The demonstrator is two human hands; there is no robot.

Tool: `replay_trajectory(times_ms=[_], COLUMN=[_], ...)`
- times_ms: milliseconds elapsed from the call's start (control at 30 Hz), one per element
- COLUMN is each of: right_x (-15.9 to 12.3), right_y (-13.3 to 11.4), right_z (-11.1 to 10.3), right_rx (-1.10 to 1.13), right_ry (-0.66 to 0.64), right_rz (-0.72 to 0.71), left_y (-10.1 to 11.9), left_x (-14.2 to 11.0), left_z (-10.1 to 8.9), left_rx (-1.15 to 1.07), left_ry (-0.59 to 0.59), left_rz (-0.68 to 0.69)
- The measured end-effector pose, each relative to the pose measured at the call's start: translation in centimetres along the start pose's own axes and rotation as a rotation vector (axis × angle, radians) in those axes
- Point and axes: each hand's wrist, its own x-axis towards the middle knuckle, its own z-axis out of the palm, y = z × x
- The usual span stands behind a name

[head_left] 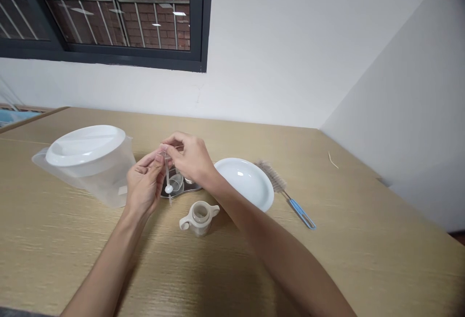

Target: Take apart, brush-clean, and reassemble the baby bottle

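Observation:
My left hand [144, 185] and my right hand [189, 156] meet above the wooden table [363, 239], both pinching the top of a thin clear straw tube [167, 174] that hangs down and ends in a small white ball. Under the hands lies a metal tray [189, 187] with a small clear part on it. A beige two-handled cup ring [199, 216] stands just in front of the tray, near my right forearm.
A large translucent pitcher [90, 172] with a white lid stands left of my hands. A white plate [247, 181] lies to the right, then a bottle brush [286, 193] with a blue handle. A wall corner closes the right side.

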Motion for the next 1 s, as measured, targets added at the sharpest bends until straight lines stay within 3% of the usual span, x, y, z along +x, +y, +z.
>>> replay_trajectory(times_ms=[1000], right_x=[-0.02], right_y=[-0.16], right_z=[0.06], right_rx=[-0.02], right_ry=[0.041], right_rz=[-0.012], left_y=[0.01], left_x=[-0.08], left_z=[0.15], left_rx=[-0.009], left_ry=[-0.025], left_rz=[0.004])
